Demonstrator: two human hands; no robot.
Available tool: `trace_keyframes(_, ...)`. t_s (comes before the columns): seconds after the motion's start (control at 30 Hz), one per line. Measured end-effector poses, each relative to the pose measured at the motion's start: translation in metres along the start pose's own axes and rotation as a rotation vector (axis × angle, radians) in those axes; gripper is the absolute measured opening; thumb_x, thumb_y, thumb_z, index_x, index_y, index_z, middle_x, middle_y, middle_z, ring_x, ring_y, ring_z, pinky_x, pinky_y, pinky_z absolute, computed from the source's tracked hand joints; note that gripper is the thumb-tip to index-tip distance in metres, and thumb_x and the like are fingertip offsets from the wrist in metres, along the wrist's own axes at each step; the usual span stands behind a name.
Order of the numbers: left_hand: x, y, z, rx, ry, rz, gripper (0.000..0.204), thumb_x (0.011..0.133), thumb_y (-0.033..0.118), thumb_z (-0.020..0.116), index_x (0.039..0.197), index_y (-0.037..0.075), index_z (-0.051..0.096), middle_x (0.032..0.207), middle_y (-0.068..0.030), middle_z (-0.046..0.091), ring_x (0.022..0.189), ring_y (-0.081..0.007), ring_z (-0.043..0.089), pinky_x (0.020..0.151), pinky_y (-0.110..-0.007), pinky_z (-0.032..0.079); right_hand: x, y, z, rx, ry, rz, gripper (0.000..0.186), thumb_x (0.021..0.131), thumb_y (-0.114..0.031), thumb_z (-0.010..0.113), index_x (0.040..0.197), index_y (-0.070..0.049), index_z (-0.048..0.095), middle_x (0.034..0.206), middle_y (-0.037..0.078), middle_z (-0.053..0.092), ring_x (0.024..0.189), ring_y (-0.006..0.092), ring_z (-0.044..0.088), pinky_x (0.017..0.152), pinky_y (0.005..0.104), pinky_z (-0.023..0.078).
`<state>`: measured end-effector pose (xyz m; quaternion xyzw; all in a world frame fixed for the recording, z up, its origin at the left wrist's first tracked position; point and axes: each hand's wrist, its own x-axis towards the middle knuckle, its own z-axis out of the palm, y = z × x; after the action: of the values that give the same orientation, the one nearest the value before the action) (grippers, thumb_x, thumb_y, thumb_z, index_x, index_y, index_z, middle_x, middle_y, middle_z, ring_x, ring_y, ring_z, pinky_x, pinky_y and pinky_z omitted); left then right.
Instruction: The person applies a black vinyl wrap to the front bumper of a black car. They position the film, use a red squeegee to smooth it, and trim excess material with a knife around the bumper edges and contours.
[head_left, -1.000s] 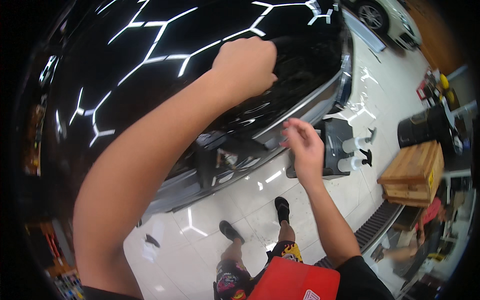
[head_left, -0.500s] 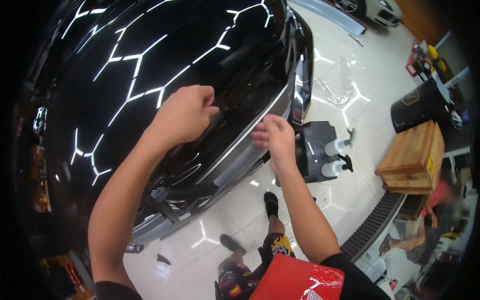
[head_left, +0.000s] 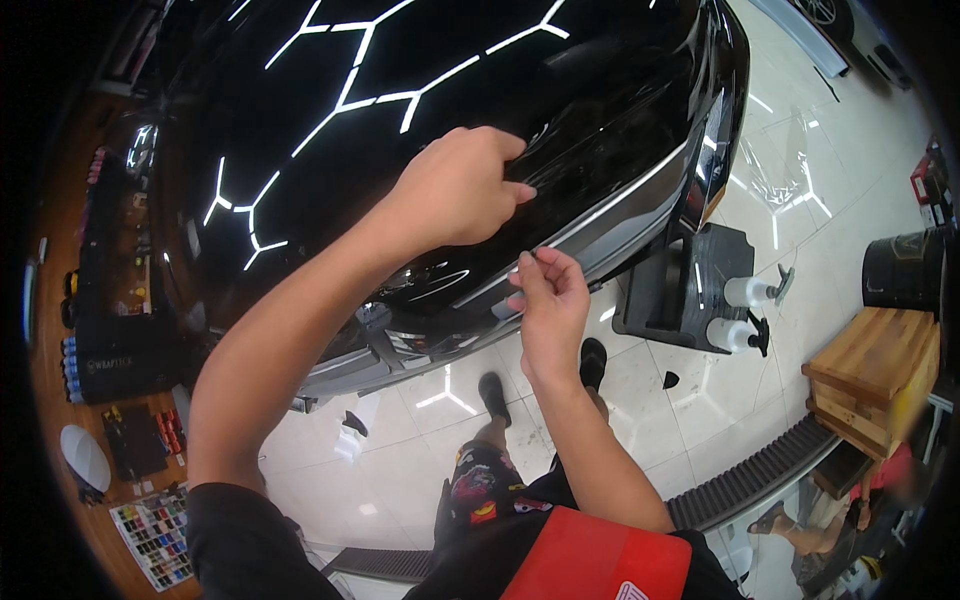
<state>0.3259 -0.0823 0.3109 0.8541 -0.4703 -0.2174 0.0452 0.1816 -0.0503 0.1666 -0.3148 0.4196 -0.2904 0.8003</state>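
Beneath my hands lies a glossy black car hood (head_left: 330,190) with a grey trim strip (head_left: 620,225) along its front edge. My left hand (head_left: 455,190) is over the hood, its fingers curled and the thumb tip a little below the index finger. What it grips, if anything, does not show. Lower and to the right, my right hand (head_left: 552,305) is by the trim strip, thumb and index finger pressed together. Whatever is in that pinch is too small or too clear to make out. Faint wrinkled streaks show on the hood near the left fingertips.
A black tray-like stand (head_left: 665,290) is right of the car, with two white spray bottles (head_left: 745,292) beside it. Clear film (head_left: 785,180) lies on the tiled floor. A wooden box (head_left: 875,350) and a black drum (head_left: 900,270) stand far right, near another person.
The view has swung, so the car sits farther right in the picture. My right hand has come closer to my left, and its thumb and index finger are now pinched together.
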Motion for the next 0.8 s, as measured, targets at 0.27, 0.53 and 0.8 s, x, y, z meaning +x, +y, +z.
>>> trace_keyframes(0.27,0.028,-0.026,0.008,-0.282,-0.188,0.066,0.037,0.099,0.024,0.075,0.125,-0.002,0.07,0.108,-0.0172,0.075,0.1,-0.0243,0.068,0.095,-0.042,0.049,0.01,0.026,0.0,0.052,0.157,-0.065,0.045,0.101,-0.028,0.076,0.131,0.0,0.057,0.103,0.005,0.068,0.087,0.0116,0.065,0.066,0.0263,0.051)
trace_keyframes(0.53,0.049,-0.034,0.025,-0.324,-0.141,0.14,0.056,0.097,0.033,0.078,0.143,0.004,0.064,0.148,-0.0218,0.06,0.143,-0.0373,0.051,0.118,-0.049,0.038,0.015,0.016,0.013,0.023,0.202,-0.096,0.025,0.097,-0.029,0.079,0.106,-0.008,0.068,0.096,0.002,0.066,0.082,0.0143,0.06,0.072,0.0311,0.047)
trace_keyframes(0.8,0.053,-0.037,0.021,-0.329,-0.2,0.26,0.06,0.099,0.02,0.073,0.152,0.0,0.053,0.133,-0.0228,0.069,0.114,-0.0324,0.067,0.095,-0.046,0.055,-0.003,0.025,0.031,0.058,0.209,-0.105,0.03,0.09,-0.027,0.086,0.101,-0.008,0.065,0.093,0.002,0.062,0.088,0.0165,0.059,0.073,0.0337,0.045)
